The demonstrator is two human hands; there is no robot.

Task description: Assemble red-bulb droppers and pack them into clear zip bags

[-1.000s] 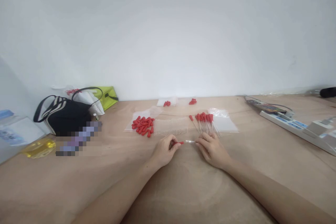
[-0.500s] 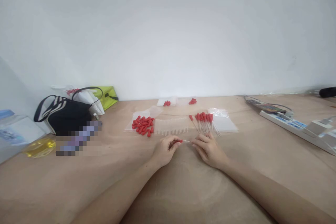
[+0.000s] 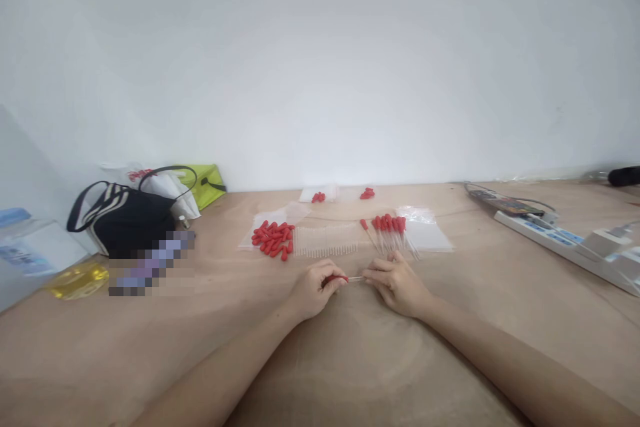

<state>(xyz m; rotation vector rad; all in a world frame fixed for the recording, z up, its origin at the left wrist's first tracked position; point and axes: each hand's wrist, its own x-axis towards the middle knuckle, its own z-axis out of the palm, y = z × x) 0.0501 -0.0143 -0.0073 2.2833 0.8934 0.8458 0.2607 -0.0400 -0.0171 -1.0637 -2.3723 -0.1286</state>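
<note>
My left hand (image 3: 319, 290) pinches a red rubber dropper bulb (image 3: 342, 279), mostly hidden by the fingers. Opposite it, my right hand (image 3: 395, 282) grips a thin clear dropper tube (image 3: 356, 279), whose end meets the bulb. Beyond my left hand lies a heap of loose red bulbs (image 3: 273, 239) on a clear plastic bag. A row of clear tubes (image 3: 326, 241) lies side by side to the right of that heap. Past my right hand, several droppers with red bulbs fitted (image 3: 389, 224) lie together.
Two small clusters of red bulbs (image 3: 367, 193) lie near the wall. A plastic bag (image 3: 430, 233) is behind the fitted droppers. On the right are a power strip (image 3: 555, 240) and a phone (image 3: 515, 205); on the left, a black bag (image 3: 133, 220) and a bottle of yellow liquid (image 3: 77, 281).
Both hands keep their grips, and the joined bulb and tube have dipped slightly toward me. The things lying on the table have stayed in place.
</note>
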